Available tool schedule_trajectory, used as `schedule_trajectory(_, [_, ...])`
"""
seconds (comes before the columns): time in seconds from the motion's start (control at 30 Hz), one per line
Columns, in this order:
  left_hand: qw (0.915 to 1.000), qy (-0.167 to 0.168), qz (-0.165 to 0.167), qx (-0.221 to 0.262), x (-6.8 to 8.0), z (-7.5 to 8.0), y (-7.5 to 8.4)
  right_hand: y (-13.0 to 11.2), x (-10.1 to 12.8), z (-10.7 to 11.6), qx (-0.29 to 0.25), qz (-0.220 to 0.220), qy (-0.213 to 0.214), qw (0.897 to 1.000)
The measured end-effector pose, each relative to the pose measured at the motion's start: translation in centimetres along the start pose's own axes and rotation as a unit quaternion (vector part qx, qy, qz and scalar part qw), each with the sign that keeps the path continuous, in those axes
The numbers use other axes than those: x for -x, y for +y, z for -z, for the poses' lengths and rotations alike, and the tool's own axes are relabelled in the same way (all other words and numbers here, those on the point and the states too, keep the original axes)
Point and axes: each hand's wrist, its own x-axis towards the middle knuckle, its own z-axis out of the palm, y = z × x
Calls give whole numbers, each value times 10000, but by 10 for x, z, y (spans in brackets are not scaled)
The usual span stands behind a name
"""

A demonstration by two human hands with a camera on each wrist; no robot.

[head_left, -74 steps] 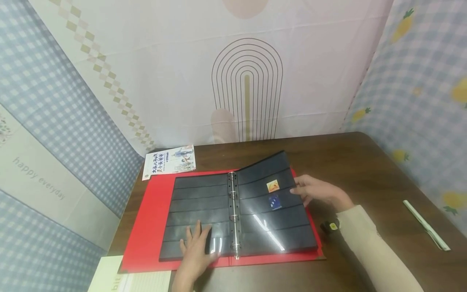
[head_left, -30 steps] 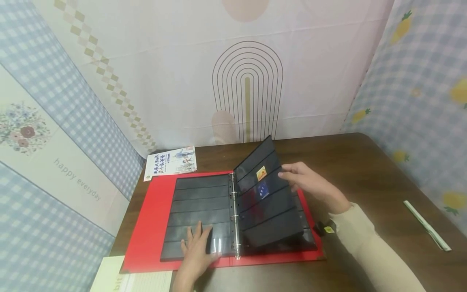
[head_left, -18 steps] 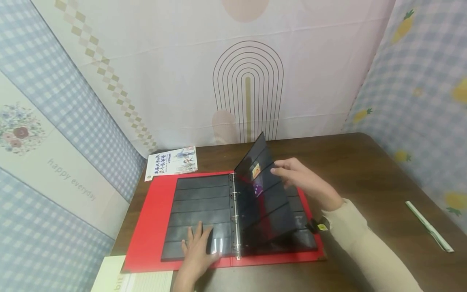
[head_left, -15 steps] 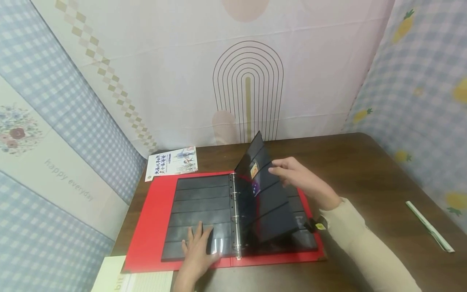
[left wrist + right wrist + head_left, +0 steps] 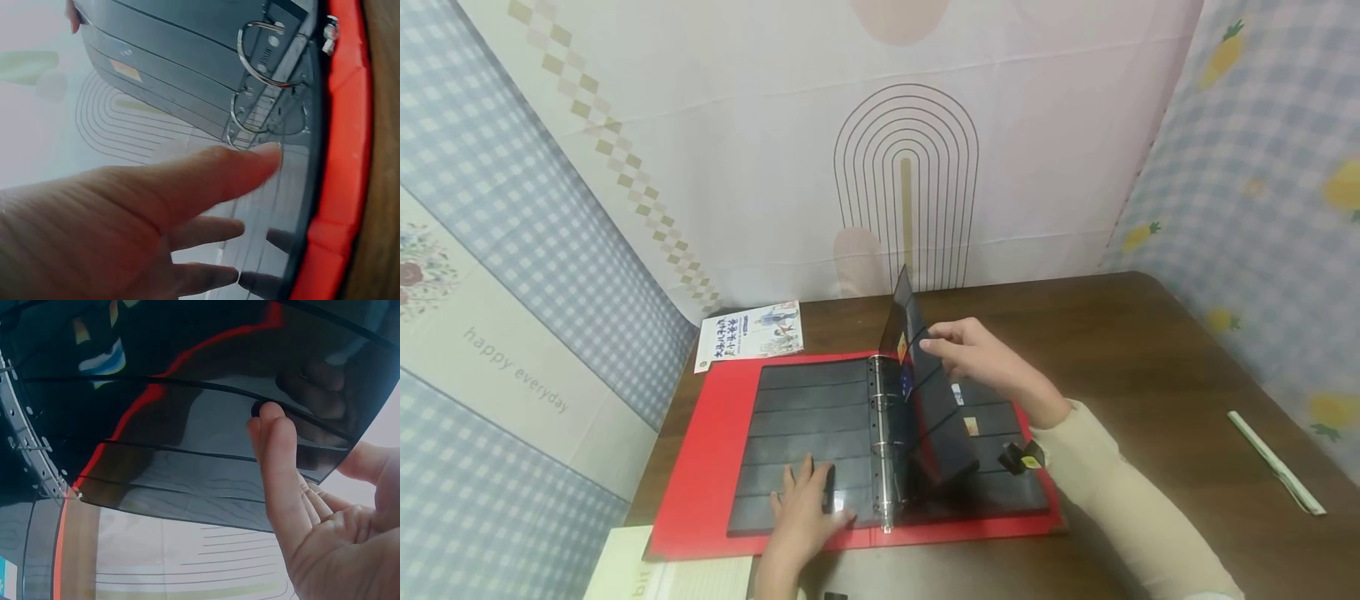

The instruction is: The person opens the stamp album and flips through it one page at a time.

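A red ring binder (image 5: pixel 700 467) lies spread on the brown table, filled with black pocket pages. My right hand (image 5: pixel 973 354) lifts one black page (image 5: pixel 936 433) nearly upright over the metal rings (image 5: pixel 883 467). In the right wrist view my right hand (image 5: pixel 294 487) has straight fingers, and a fingertip (image 5: pixel 270 419) presses the page (image 5: pixel 187 425). Small stamps (image 5: pixel 904 367) sit in the raised page. Two more stamps (image 5: pixel 972 426) show on the page beneath. My left hand (image 5: pixel 805 504) lies flat on the left page. In the left wrist view my left hand (image 5: pixel 156 206) is spread near the rings (image 5: pixel 262 62).
A white booklet (image 5: pixel 748 329) lies beyond the binder's far left corner. A white and green pen (image 5: pixel 1273 462) rests near the table's right edge. Sheets of paper (image 5: pixel 625 571) sit at the near left corner. Patterned fabric walls close in on three sides.
My right hand has swung the black page up from lying flat on the right to almost vertical above the rings, uncovering stamps on the page under it. My left hand stayed put.
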Motion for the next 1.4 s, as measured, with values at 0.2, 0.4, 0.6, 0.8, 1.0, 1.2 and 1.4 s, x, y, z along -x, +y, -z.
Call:
schedule_trajectory(0.2, [9856,1247,-482,1037,-7,11,12,-9,-7,-10,54,-138,70,9999])
schedule_trajectory(0.4, [9475,2172,-936,2151,-13,34,43,-18,-13,-20,173,-95,85,9998])
schedule_trajectory(0.6, [9380,1394,-1180,2946,-16,48,71,-23,-18,-28,446,-60,161,9989])
schedule_trajectory(0.8, [9336,923,-1231,3237,-23,54,97,-28,-20,-35,614,47,234,9978])
schedule_trajectory(1.0, [9393,616,-1229,3144,-36,55,108,-34,-23,-45,702,73,314,9970])
schedule_trajectory(1.2, [9386,518,-1259,3170,-40,55,108,-41,-24,-51,762,128,267,9966])
schedule_trajectory(1.4, [9380,590,-1122,3226,-43,59,107,-41,-22,-56,784,298,-23,9965])
